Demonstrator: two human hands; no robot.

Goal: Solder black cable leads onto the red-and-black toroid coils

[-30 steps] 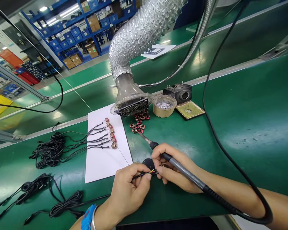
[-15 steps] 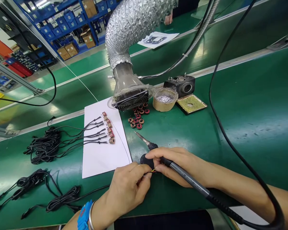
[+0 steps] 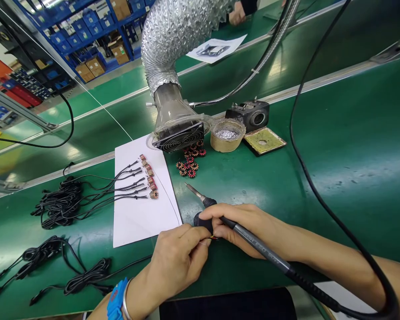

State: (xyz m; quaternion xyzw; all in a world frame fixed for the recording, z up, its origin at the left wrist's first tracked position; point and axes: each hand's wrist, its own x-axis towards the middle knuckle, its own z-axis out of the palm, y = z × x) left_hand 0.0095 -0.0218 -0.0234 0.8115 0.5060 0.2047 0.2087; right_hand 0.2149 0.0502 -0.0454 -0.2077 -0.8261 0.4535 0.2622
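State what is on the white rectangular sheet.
Small copper-and-red wound rings, thin black cable ends and a fine dark strand lie on the sheet. The translucent grey nozzle and the left hand overlap its right corners, so anything covered there cannot be seen.

Soldering iron [image 3: 253, 242] is grey and black with a bare metal tip, lying slantwise, tip aimed at roughly 10 o'clock, back end toward 4. Tiny yellow and red wires [image 3: 214, 238] peek out near 6, mostly hidden.

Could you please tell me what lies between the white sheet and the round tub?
In the head view, a cluster of small wound rings lies there, partly hidden behind the fan.
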